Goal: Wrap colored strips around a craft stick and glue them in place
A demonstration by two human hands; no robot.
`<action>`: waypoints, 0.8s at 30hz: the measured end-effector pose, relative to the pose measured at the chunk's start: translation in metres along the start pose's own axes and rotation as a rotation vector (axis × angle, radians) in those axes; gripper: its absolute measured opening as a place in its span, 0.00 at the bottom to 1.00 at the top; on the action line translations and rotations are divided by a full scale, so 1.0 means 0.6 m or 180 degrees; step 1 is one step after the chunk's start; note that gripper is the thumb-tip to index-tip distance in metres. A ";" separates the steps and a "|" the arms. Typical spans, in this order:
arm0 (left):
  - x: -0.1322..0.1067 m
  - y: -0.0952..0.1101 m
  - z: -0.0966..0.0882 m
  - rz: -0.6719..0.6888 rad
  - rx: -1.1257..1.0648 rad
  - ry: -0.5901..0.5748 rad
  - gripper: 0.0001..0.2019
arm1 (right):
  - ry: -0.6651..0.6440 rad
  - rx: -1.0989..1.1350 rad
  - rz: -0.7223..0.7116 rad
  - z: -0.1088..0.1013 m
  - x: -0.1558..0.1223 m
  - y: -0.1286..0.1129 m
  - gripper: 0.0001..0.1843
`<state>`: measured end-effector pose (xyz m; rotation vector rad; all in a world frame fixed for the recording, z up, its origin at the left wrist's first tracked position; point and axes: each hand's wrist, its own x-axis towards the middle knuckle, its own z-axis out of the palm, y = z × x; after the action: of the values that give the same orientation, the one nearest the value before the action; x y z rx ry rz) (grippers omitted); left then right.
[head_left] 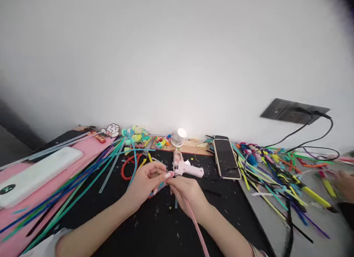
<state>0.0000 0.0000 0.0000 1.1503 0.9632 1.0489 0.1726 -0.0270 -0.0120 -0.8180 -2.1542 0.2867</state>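
Close together over the black mat point(132, 231), both my hands pinch a small pink piece made of fuzzy pipe cleaner. My left hand point(142, 183) has thumb and index finger closed on its end. My right hand point(190, 194) grips the same work, and a long pink pipe cleaner point(197, 225) trails from it towards me. Bits of light blue and red show under the fingers, mostly hidden. Just beyond my hands lies a white glue gun point(190, 169). Left of it are red-handled scissors point(127, 168), partly covered by a light blue pipe cleaner point(134, 157).
Loose pipe cleaners point(91, 183) spread over a pink surface at left, beside a white oblong device point(41, 172). A phone point(226, 157) lies at right. Yellow-handled pliers point(315, 198) and coloured scraps lie farther right, near another person's hand point(344, 185). Cords hang from a wall socket point(294, 111).
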 end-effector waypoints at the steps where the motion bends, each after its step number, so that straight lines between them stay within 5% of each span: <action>1: -0.002 0.001 0.000 -0.0009 0.0005 0.0015 0.15 | 0.0001 -0.0001 0.0007 0.000 0.000 0.000 0.14; 24: -0.009 0.008 0.002 -0.0056 0.0014 0.0036 0.15 | -0.0225 -0.0226 0.0188 -0.002 0.001 -0.005 0.15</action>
<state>-0.0005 -0.0049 0.0050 1.1387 0.9835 1.0406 0.1718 -0.0287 -0.0094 -0.9256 -2.2195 0.2745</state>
